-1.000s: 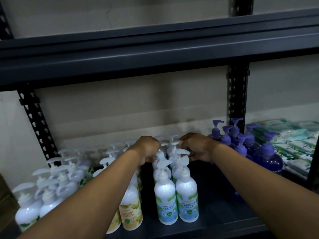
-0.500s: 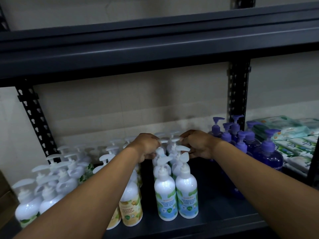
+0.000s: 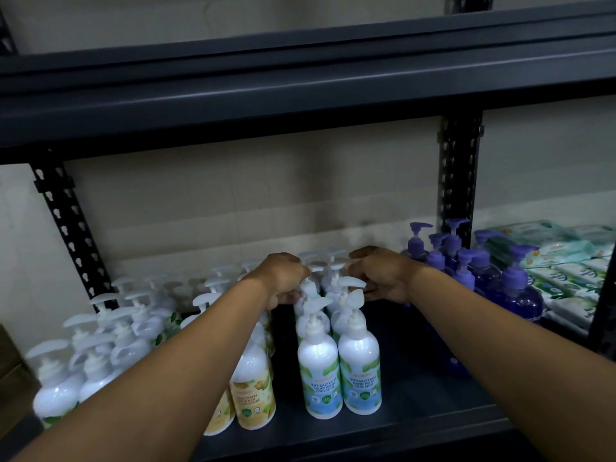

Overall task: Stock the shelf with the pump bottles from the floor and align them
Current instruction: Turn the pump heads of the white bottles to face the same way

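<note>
Pale bare wall (image 3: 250, 195) fills the background behind a dark metal shelf (image 3: 416, 405), with a second dark board (image 3: 300, 95) crossing the upper part of the frame and punched posts (image 3: 460, 178) standing at centre right and far left.

Two rows of blue-label bottles (image 3: 318, 378) run from the front edge toward the back in the lower centre, upright and side by side, the front pair touching. Just to their left stand yellow-label bottles (image 3: 253, 395), partly hidden by the left forearm. A loose crowd of white bottles (image 3: 100, 345) fills the lower left. Purple bottles (image 3: 513, 295) cluster at centre right, and stacked packs of wipes (image 3: 573, 271) sit at the far right.

Both arms reach in from the bottom corners to the middle of the two blue-label rows. The left hand (image 3: 283, 278) has its fingers curled round the neck of a bottle in the left row, below the pump head. The right hand (image 3: 383, 278) sits at the pump tops of the right row with fingers bent inward; whether it actually pinches one is hidden behind the hand, so I cannot tell. The hands are close together, with only pump heads between them.
</note>
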